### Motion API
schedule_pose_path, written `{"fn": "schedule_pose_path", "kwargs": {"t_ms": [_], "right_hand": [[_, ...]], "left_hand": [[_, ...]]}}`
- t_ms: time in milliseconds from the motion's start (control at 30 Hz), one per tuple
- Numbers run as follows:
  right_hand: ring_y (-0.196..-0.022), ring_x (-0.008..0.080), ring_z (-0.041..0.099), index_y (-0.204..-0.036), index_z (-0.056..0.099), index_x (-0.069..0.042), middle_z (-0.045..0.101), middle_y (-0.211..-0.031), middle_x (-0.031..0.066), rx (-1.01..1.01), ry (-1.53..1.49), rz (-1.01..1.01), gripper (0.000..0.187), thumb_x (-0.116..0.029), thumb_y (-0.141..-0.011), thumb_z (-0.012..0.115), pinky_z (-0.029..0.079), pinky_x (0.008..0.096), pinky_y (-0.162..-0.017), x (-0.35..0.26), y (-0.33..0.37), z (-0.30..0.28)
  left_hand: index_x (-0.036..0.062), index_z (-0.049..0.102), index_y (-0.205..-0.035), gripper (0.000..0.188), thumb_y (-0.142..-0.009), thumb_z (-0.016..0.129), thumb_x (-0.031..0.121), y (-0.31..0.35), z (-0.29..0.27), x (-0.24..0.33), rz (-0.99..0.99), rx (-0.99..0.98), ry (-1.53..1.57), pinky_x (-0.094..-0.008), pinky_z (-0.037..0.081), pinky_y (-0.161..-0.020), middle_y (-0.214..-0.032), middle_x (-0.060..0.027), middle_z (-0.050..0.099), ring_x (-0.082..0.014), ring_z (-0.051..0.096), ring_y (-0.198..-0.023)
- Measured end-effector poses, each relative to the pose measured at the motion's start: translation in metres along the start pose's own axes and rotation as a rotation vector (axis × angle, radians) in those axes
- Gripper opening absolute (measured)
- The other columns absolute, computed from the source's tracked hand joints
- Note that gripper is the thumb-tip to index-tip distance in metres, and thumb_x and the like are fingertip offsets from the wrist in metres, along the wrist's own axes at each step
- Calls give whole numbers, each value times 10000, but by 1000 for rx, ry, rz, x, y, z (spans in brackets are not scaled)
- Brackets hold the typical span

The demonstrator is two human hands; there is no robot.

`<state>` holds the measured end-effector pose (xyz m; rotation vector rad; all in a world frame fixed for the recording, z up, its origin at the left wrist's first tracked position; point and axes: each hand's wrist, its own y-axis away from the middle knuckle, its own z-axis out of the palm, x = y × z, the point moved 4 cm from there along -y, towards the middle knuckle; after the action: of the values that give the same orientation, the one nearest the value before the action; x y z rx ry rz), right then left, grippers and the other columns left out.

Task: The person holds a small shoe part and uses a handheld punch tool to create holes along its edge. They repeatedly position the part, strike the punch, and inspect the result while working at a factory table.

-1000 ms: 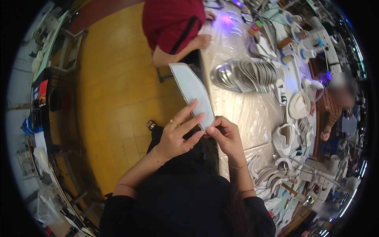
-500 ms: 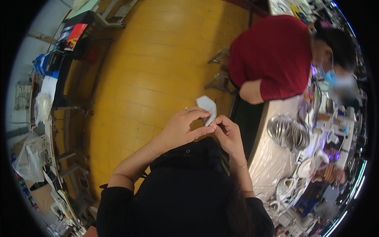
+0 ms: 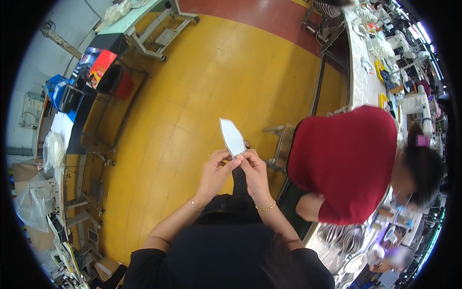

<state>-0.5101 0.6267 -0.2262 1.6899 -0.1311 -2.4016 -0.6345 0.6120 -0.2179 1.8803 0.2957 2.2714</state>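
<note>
A yellow tiled floor (image 3: 178, 91) is filling the middle of the view, with a dark red band (image 3: 250, 12) crossing its far end. Along the right, a long worktable (image 3: 358, 91) is carrying sewing machines and scattered pieces. At the upper left, a mint-green-topped table (image 3: 139, 12) is standing on a wheeled frame. A co-worker (image 3: 344, 164) in a dark red shirt is leaning over the worktable, back toward the aisle, and a stool (image 3: 284, 144) is standing just beside them. A clear plastic bag (image 3: 36, 200) is slumping at the left rim, and a red bin (image 3: 124, 85) is sitting beneath the left-hand tables. Near the co-worker's elbow, a row of curved grey pieces (image 3: 344, 237) is lying on the worktable.

The person's left hand (image 3: 215, 174) and right hand (image 3: 255, 174) are meeting in front of the torso, above the floor and well apart from the worktable. Both are keeping narrow thumb-and-finger pinches at the near end of a white panel (image 3: 233, 137). The panel is pointing away from the body, its pale face showing inside a greyish border, its far end tapering toward the left. Thin bracelets (image 3: 266, 207) are circling both wrists, and a ring (image 3: 210, 155) is glinting on the left hand.
</note>
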Motion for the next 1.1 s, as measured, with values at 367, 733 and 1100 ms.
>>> {"fn": "schedule_pose_path", "kwargs": {"t_ms": [367,733,1100], "right_hand": [[-767,68,485,-832,565,-47,535,-774,-18,-64,-82,73,144,-154,-928,557,393,232,-744,-97,-272,-20],[-729,86,496,-839,563,-38,537,-763,-3,-2,131,208,186,-207,-890,625,414,234,-701,-119,-577,-26],[-875,161,592,-1033,580,16,624,-988,89,52,546,-112,362,-207,-794,736,480,281,-788,-208,-860,-52]], "left_hand": [[-17,677,-912,170,-867,640,143,-274,33,110,179,63,-222,-243,418,-680,-821,-51,594,-116,533,-767],[-11,676,-881,215,-861,638,200,-580,2,184,263,-47,-467,-282,415,-610,-752,-74,609,-158,537,-672],[37,663,-856,226,-873,622,258,-893,28,248,66,-486,-438,-251,407,-585,-710,-44,597,-107,516,-651]]}}
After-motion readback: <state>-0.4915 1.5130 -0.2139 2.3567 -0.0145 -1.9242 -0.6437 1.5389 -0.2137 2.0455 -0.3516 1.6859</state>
